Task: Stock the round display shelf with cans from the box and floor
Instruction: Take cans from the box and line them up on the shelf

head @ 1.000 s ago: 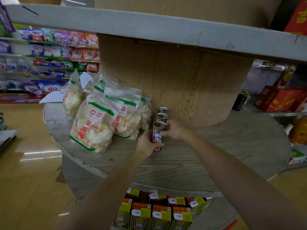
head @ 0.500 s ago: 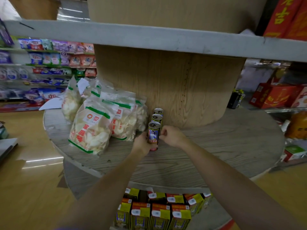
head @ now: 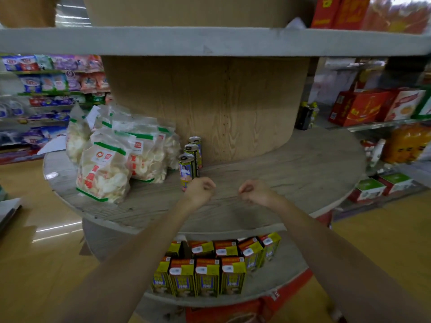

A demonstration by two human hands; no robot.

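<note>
The round display shelf (head: 291,173) is a grey wood-grain disc around a wide wooden central column (head: 210,101). Three cans (head: 191,157) stand upright on it in a short row that runs from the column outward toward the front edge. The rearmost can is just beside the column; the front can (head: 186,170) carries a printed figure on its label.

The left hand (head: 199,190) is in front of the front can, covering its base; its fingers are loosely curled and grasp nothing. Whether it touches the can cannot be told. The right hand (head: 256,191) is to the right of the left hand, apart from it and from the cans, above a bare stretch of shelf near the front edge. Its fingers are curled inward and hold nothing.

Clear bags of white crackers (head: 105,169) with green bands lean in a group on the left part of the same shelf, the nearest bag just beside the row of cans. On the lower tier (head: 279,283), yellow and red drink cartons (head: 207,273) stand in two rows along the front edge. An upper tier (head: 210,40) spans the top of the view. Red gift boxes (head: 363,107) sit on a separate shelf at the right.
</note>
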